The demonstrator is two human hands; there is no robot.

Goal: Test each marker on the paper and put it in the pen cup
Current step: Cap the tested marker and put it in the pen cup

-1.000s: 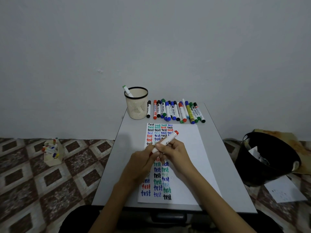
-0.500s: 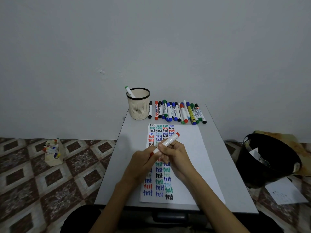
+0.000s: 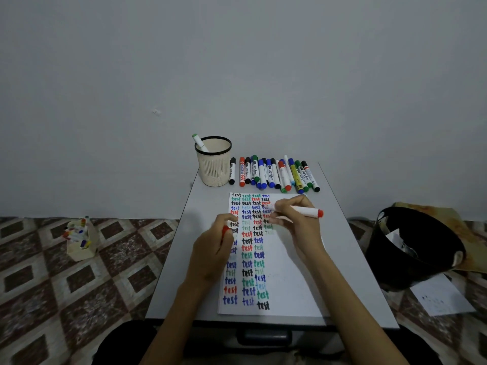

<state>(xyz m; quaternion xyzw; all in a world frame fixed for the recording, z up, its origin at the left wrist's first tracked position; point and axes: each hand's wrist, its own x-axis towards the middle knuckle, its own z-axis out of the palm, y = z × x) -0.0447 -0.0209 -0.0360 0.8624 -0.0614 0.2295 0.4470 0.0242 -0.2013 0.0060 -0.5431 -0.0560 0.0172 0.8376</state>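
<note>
Just uncapped: cap (image 3: 225,229) pinched in my left hand (image 3: 213,248); right hand (image 3: 295,222) grips red marker (image 3: 305,211) above paper (image 3: 290,285), ready to write.

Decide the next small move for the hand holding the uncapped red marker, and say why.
Probably set the red marker on bare paper and write: the left hand grips its cap, the right hand holds it over the written rows.

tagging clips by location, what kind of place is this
Probably a plain room in a home rather than an office: a small grey desk pushed against a bare wall, a patterned tile floor, and a black bin beside the desk.
</note>
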